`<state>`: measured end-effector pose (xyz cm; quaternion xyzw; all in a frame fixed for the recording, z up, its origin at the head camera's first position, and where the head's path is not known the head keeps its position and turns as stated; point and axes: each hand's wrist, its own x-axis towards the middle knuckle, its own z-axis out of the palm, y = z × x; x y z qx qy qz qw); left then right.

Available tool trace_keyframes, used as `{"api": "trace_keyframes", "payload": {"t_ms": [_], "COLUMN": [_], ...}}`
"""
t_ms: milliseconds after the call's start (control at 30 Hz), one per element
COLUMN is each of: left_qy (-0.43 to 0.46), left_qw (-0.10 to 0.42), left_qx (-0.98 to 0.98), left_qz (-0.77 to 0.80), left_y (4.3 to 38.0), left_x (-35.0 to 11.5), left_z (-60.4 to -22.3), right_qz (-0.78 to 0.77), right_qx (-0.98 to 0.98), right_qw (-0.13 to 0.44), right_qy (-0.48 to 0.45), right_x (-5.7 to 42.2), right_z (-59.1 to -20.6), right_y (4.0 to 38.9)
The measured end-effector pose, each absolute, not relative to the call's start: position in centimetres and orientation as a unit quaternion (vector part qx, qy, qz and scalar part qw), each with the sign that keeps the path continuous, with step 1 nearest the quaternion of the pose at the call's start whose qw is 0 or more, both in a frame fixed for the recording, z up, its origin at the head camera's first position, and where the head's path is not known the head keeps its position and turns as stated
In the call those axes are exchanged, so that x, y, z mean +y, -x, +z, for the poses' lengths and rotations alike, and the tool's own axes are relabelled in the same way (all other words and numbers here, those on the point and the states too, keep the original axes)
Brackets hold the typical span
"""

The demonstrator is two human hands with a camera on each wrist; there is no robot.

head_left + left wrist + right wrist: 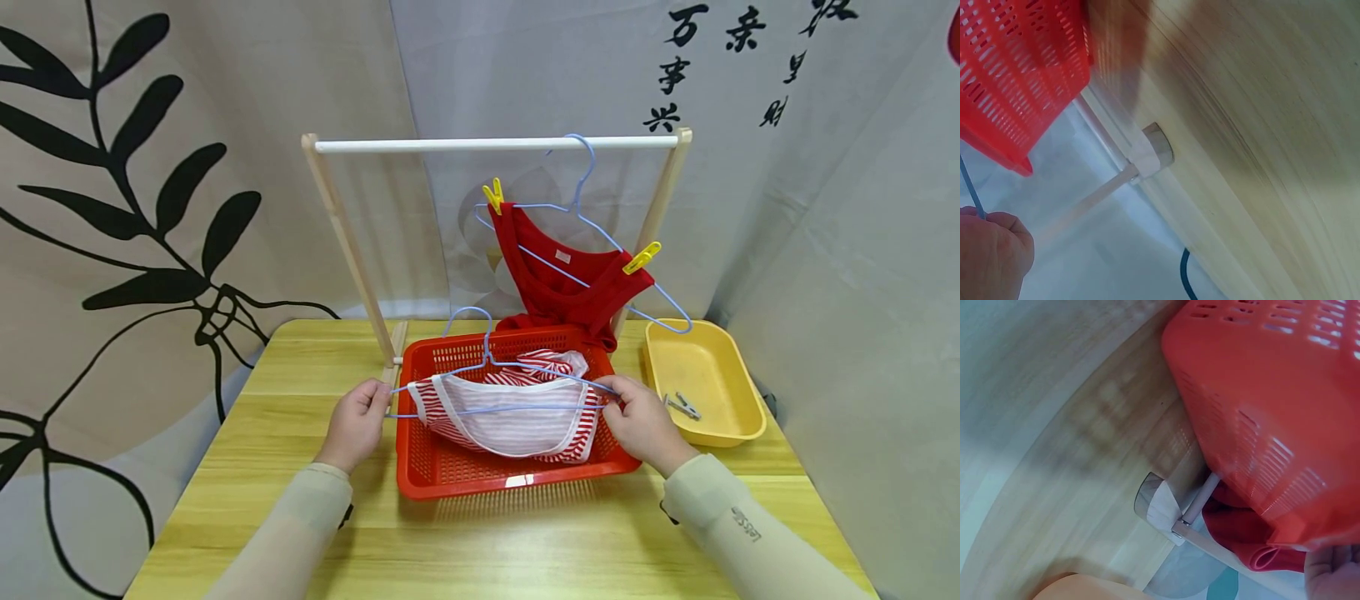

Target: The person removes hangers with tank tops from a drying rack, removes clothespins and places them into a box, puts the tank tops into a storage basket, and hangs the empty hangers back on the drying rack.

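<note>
A blue clothes hanger spans the width of the red basket, its hook pointing up. My left hand pinches its left end, and my right hand grips the right end by the striped cloth. On the hanger hangs a red-and-white striped garment with a white front panel, its lower part inside the red basket. In the left wrist view, the left hand holds the thin blue wire. Only fingers of the right hand show at the basket's edge in the right wrist view.
Behind the basket stands a wooden rack with a white rail. From it hangs another blue hanger with a red tank top, held by yellow clothespins. At right, a yellow tray contains grey clothespins.
</note>
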<state>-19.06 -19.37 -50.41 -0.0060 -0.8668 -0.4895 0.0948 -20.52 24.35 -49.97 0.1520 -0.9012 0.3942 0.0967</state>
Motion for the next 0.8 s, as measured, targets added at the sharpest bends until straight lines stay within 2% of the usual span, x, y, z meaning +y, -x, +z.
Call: {"api": "trace_keyframes", "payload": {"t_ms": [200,567,800], "left_qy": [0.011,0.004,0.023], "left_qw": [0.093,0.055,0.065], "left_qx": [-0.865,-0.859,-0.847], "left_qz": [-0.492,-0.51,-0.526], "left_y": [18.9,18.9,19.0], "left_x": [-18.9,-17.6,-17.0], "left_z": [-50.2,-50.2,-50.3], "right_qz": [0.41,0.388,0.381], "right_qx": [-0.893,-0.897,-0.898], "right_qw": [0.091,0.128,0.152], "right_qy": [-0.162,-0.17,-0.159], "right_x": [24.2,24.0,24.2], "right_z": [-50.0,-50.3,-50.3], "right_y": [20.4,20.2,20.0]}}
